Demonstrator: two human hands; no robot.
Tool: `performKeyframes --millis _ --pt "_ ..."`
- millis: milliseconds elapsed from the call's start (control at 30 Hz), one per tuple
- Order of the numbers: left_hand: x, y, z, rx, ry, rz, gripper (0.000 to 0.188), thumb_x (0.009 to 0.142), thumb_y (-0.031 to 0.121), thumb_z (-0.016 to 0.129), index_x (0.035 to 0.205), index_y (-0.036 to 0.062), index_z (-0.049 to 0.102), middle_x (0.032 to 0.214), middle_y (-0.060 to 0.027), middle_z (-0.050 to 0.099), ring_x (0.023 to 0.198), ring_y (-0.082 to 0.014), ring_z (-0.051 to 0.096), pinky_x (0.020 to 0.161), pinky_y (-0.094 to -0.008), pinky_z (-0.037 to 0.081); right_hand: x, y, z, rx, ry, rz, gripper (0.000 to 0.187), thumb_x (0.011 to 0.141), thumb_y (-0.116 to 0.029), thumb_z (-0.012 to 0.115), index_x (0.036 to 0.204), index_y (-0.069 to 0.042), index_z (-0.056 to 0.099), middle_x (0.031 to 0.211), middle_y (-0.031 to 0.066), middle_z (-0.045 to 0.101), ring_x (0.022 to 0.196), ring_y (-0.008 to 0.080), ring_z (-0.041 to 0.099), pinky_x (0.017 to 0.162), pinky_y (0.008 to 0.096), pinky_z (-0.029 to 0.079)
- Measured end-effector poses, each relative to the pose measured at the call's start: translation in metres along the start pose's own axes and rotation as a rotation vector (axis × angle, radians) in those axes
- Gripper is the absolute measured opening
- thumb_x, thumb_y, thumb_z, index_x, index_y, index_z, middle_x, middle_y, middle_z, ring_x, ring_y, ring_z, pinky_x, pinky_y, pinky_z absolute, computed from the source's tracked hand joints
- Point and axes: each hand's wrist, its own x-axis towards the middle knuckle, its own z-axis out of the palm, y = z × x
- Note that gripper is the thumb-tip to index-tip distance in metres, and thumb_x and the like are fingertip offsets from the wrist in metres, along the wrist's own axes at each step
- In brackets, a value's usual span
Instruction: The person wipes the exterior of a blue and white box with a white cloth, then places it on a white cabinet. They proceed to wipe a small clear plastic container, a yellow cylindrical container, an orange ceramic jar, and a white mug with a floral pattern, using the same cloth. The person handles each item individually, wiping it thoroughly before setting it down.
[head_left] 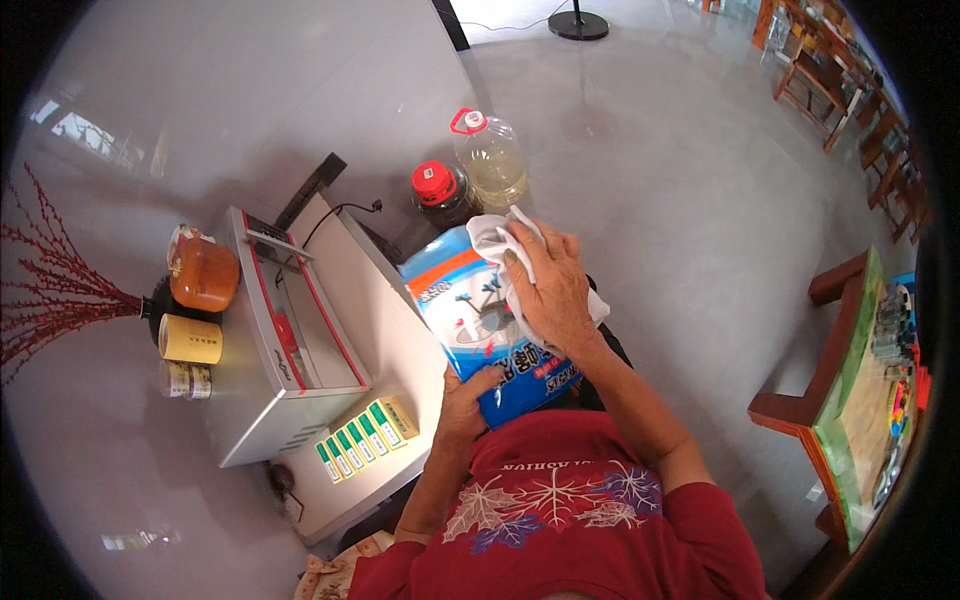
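In front of my chest is a flat blue, white and orange plastic package [440,298] with a picture of an electric fan on it. My left hand [464,402] grips its lower left edge, thumb on the front and the other fingers behind. My right hand [556,298] is closed on a white cloth [488,236] and presses it against the package's upper right part. The cloth bunches between thumb and fingers, and one end hangs past the hand's right side. Hand and cloth hide that side of the package.
At left, a white counter [395,345] bears a silver glass-fronted cabinet [262,385] and several green-and-yellow boxes [365,440]. Beyond the package stand a red-lidded dark jar [437,190] and a large clear bottle [495,165]. A wooden table [835,420] is at right.
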Motion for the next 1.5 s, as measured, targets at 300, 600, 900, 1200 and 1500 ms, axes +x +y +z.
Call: performKeyframes --millis 300,600,900,1200,1500 --pt "-0.001 -0.013 -0.014 0.074 -0.024 -0.072 0.059 0.075 -0.009 0.058 0.130 0.0092 0.044 0.118 -0.0086 0.057 0.104 -0.0207 0.059 0.084 -0.0360 0.053 -0.028 -0.031 -0.004 0.073 -0.193 -0.457 0.040 0.072 -0.022 0.068 0.109 -0.008 0.062 0.126 0.0090 0.050 0.098 0.0276 0.049 0.077 0.0386 0.044" --pt "-0.007 -0.016 -0.002 0.100 0.061 -0.033 0.055 0.075 -0.004 0.060 0.127 0.0036 0.044 0.112 -0.0105 0.059 0.098 -0.0218 0.061 0.086 -0.0353 0.052 -0.020 -0.033 -0.003 0.008 -0.122 -0.401 0.039 0.074 -0.016 0.066 0.112 -0.011 0.062 0.129 0.0078 0.050 0.098 0.0292 0.049 0.083 0.0376 0.042" --pt "-0.020 -0.007 0.004 0.086 0.042 -0.127 0.059 0.076 -0.004 0.059 0.131 0.0027 0.037 0.115 -0.0149 0.057 0.100 -0.0257 0.061 0.087 -0.0382 0.052 -0.015 -0.024 -0.004 -0.026 -0.002 -0.271 0.041 0.077 -0.020 0.065 0.115 -0.008 0.058 0.127 0.0109 0.048 0.098 0.0309 0.049 0.079 0.0415 0.045" --pt "-0.003 0.002 -0.006 -0.067 0.082 0.018 0.056 0.077 -0.009 0.052 0.130 0.0049 0.039 0.112 -0.0181 0.059 0.097 -0.0302 0.063 0.083 -0.0450 0.055 -0.078 0.005 -0.007 -0.106 -0.282 0.053 0.046 0.087 -0.029 0.056 0.119 0.004 0.050 0.107 0.0214 0.050 0.095 0.0365 0.052 0.076 0.0425 0.048" --pt "-0.001 -0.001 -0.029 -0.049 0.231 -0.013 0.051 0.079 -0.007 0.051 0.128 0.0046 0.041 0.107 -0.0165 0.061 0.092 -0.0287 0.064 0.078 -0.0399 0.056 -0.071 -0.022 -0.082 0.307 -1.035 -0.026 0.042 0.087 -0.027 0.056 0.123 -0.006 0.052 0.104 0.0182 0.057 0.096 0.0299 0.059 0.078 0.0412 0.049"
